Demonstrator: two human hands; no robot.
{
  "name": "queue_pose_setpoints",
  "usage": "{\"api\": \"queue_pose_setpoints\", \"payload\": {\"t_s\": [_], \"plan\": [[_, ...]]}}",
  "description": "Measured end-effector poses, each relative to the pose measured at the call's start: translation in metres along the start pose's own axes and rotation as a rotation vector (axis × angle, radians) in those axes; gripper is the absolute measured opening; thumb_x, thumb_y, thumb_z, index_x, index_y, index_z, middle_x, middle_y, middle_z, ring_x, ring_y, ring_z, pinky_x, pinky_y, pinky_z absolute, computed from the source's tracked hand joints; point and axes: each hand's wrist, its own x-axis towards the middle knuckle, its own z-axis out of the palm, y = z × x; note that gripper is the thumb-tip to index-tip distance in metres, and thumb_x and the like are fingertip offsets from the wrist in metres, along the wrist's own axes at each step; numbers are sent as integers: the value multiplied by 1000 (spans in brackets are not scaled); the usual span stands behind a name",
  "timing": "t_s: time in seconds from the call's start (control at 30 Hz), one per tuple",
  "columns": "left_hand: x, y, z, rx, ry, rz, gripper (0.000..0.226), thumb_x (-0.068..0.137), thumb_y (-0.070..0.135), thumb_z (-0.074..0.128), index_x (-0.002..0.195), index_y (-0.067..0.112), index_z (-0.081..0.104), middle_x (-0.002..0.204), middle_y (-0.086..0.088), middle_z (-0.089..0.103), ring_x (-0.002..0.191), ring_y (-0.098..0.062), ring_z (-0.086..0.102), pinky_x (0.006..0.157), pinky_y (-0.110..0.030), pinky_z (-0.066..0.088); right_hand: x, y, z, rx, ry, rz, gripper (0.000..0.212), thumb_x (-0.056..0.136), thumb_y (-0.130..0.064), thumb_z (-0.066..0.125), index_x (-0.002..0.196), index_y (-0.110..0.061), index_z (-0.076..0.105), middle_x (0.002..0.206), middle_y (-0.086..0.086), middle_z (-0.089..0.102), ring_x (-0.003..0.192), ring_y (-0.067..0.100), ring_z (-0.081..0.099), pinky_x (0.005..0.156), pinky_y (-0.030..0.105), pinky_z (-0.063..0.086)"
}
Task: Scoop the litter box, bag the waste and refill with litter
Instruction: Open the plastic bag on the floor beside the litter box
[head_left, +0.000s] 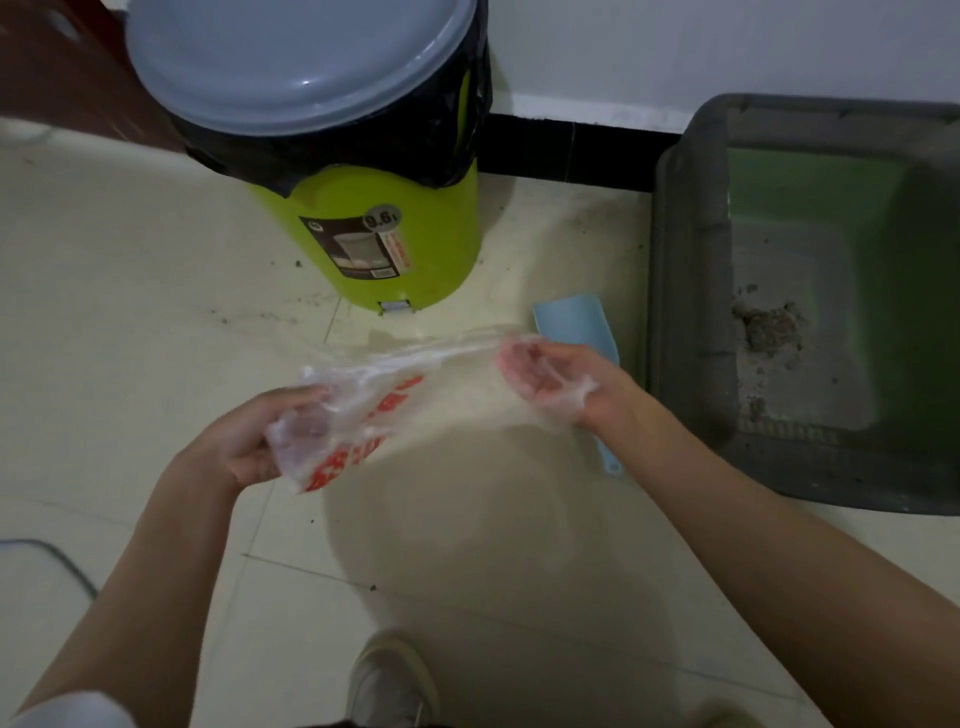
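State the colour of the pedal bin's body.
Lime green, under a grey lid; the round plastic pedal bin shows best in the head view.

A corner of a home interior. Pale floor tiles (130, 291) meet a white wall (727, 47) with a black skirting strip (571, 148) at upper centre. A lime-green pedal bin (374, 228) with grey lid stands at upper left of centre; a cat litter box (810, 291) occupies the right edge.

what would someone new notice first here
Centre frame, the left hand and right hand stretch a clear plastic bag with red print between them. Behind stands a lime-green pedal bin with a grey lid; at right, a grey litter box holds a small clump of litter.
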Motion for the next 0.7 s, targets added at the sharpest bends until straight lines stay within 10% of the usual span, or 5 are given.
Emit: {"api": "queue_pose_setpoints", "payload": {"t_s": [0.23,0.33,0.5,0.7], "plan": [[10,-10,3,-568,-96,186,43,39,20,91,73,16,65,47,8,55,37,-3,50,44,-12,47,2,-3,-3,121,-3,94,42,86,1,43,44,-7,45,33,-1,39,24,9,39,30,15,36],[25,-14,4,-860,-141,308,10,70,19,70,76,17,63,56,6,58,44,-6,51,49,-17,50,8,0,-10,-430,112,31,35,83,-19,61,49,-15,63,48,-6,46,44,8,39,50,19,26],[36,-15,-5,-964,-228,356,32,64,9,77,94,15,69,82,-4,65,65,-16,63,63,-31,57,-8,11,-10,-1152,246,-80,44,87,-45,61,58,-13,53,37,-6,41,30,6,35,37,15,29],[35,-28,-12,-705,-195,261,42,58,25,83,94,8,67,57,3,62,40,-4,54,41,-15,48,-4,7,-12,-208,61,90,22,95,-18,43,79,-8,54,55,5,61,40,16,60,41,19,49]]}}
